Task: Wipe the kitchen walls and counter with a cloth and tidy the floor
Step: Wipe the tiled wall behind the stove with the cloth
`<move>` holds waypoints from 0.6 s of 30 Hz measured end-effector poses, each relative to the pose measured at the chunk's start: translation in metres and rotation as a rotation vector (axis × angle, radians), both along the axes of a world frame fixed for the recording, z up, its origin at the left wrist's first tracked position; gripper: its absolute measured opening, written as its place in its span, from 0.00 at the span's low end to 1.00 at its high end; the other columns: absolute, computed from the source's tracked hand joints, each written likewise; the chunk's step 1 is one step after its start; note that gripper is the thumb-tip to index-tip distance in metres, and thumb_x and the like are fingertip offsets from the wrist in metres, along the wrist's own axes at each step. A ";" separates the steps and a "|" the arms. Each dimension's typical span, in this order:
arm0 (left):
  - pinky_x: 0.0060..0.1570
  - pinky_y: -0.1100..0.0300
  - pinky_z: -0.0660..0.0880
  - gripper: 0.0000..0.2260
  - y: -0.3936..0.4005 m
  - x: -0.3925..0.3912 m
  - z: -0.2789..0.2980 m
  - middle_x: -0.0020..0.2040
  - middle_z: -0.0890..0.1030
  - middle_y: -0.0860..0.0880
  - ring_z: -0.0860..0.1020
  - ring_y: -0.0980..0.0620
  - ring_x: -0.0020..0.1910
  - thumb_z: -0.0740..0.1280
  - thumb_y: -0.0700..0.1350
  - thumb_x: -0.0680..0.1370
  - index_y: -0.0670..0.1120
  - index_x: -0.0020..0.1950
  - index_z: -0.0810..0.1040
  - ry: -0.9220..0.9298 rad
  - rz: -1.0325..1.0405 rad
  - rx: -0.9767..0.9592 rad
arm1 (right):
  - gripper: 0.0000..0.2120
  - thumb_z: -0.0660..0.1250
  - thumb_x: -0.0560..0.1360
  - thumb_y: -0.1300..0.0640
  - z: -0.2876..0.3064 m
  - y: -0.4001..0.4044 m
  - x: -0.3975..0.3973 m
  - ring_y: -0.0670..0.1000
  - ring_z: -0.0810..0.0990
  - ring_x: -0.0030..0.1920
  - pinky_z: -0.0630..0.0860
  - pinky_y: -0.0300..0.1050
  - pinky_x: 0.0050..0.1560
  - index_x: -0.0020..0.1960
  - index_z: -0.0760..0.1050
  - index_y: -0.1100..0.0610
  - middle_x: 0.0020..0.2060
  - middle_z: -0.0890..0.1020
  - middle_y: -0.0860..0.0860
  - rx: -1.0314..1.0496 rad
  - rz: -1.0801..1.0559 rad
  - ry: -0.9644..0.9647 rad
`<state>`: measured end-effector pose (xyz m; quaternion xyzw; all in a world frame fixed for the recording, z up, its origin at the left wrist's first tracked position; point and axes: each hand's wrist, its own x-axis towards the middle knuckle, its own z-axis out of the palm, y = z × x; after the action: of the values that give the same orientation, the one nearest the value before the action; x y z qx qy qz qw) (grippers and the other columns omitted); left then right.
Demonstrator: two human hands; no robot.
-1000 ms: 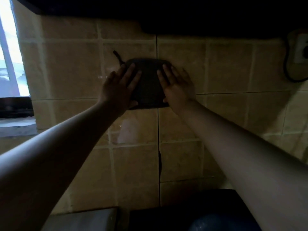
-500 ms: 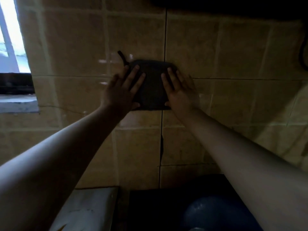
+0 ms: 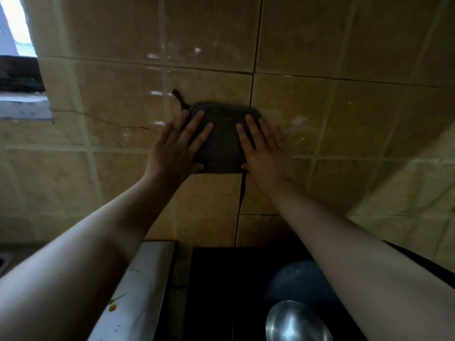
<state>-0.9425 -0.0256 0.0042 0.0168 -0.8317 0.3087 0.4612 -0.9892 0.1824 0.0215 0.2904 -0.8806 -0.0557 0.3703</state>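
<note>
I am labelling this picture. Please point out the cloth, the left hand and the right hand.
cloth (image 3: pixel 222 143): head view, bare middle.
left hand (image 3: pixel 176 148): head view, back of hand.
right hand (image 3: pixel 262 150): head view, back of hand.

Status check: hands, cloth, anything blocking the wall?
Left hand and right hand flat, pressing cloth on tiled wall. Cloth folded, loop at top left. Nothing blocking on wall.

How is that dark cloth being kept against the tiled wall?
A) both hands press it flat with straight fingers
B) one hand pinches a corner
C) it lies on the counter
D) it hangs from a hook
A: the left hand and right hand lie flat on the cloth, pressing it to the wall.
</note>
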 end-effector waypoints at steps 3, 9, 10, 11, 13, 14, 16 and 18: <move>0.67 0.49 0.55 0.47 0.000 0.000 -0.012 0.74 0.63 0.42 0.61 0.41 0.72 0.72 0.62 0.63 0.48 0.75 0.55 0.030 0.000 -0.001 | 0.47 0.77 0.63 0.50 -0.015 -0.004 -0.006 0.60 0.61 0.73 0.48 0.52 0.70 0.75 0.58 0.58 0.74 0.60 0.58 -0.020 -0.012 0.162; 0.65 0.48 0.56 0.47 -0.002 -0.001 -0.036 0.75 0.60 0.43 0.57 0.42 0.72 0.73 0.60 0.63 0.47 0.75 0.56 0.033 -0.071 0.028 | 0.42 0.81 0.57 0.50 -0.047 -0.009 -0.014 0.58 0.74 0.65 0.69 0.55 0.64 0.68 0.72 0.56 0.66 0.74 0.56 -0.087 -0.005 0.326; 0.66 0.48 0.56 0.47 -0.002 0.000 -0.039 0.75 0.58 0.43 0.57 0.42 0.72 0.72 0.60 0.63 0.48 0.75 0.55 0.026 -0.062 0.023 | 0.41 0.81 0.57 0.50 -0.050 -0.010 -0.012 0.58 0.74 0.65 0.70 0.55 0.64 0.68 0.72 0.56 0.66 0.74 0.56 -0.094 -0.008 0.326; 0.66 0.48 0.56 0.46 -0.002 0.000 -0.041 0.75 0.57 0.44 0.56 0.42 0.72 0.72 0.60 0.63 0.48 0.75 0.55 0.020 -0.059 0.015 | 0.41 0.81 0.57 0.50 -0.053 -0.010 -0.011 0.58 0.75 0.65 0.70 0.55 0.63 0.67 0.72 0.56 0.66 0.74 0.56 -0.099 -0.013 0.324; 0.66 0.48 0.56 0.46 -0.003 0.001 -0.045 0.74 0.59 0.44 0.57 0.42 0.72 0.73 0.60 0.63 0.48 0.75 0.55 0.011 -0.073 0.010 | 0.42 0.81 0.55 0.49 -0.060 -0.010 -0.009 0.57 0.75 0.64 0.71 0.55 0.62 0.67 0.73 0.55 0.66 0.75 0.55 -0.099 -0.036 0.328; 0.66 0.48 0.56 0.47 -0.003 0.002 -0.047 0.74 0.60 0.44 0.57 0.42 0.72 0.73 0.60 0.62 0.48 0.75 0.56 0.008 -0.085 0.010 | 0.42 0.81 0.55 0.48 -0.063 -0.011 -0.008 0.57 0.75 0.64 0.72 0.54 0.62 0.66 0.73 0.55 0.65 0.75 0.55 -0.096 -0.047 0.325; 0.66 0.49 0.56 0.49 -0.005 0.003 -0.055 0.74 0.60 0.44 0.57 0.43 0.72 0.73 0.60 0.62 0.49 0.76 0.53 0.002 -0.085 0.005 | 0.41 0.81 0.55 0.48 -0.071 -0.012 -0.006 0.57 0.76 0.63 0.72 0.55 0.61 0.66 0.74 0.55 0.65 0.76 0.55 -0.087 -0.062 0.315; 0.67 0.50 0.55 0.52 -0.006 0.005 -0.065 0.75 0.56 0.45 0.56 0.43 0.72 0.71 0.62 0.64 0.49 0.77 0.43 -0.019 -0.043 -0.009 | 0.41 0.82 0.54 0.49 -0.079 -0.012 -0.004 0.58 0.76 0.63 0.73 0.57 0.60 0.65 0.75 0.55 0.64 0.76 0.55 -0.084 -0.054 0.287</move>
<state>-0.9379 -0.0316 -0.0605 -0.0061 -0.8349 0.3025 0.4597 -0.9936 0.1705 -0.0577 0.2400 -0.8277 -0.0697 0.5025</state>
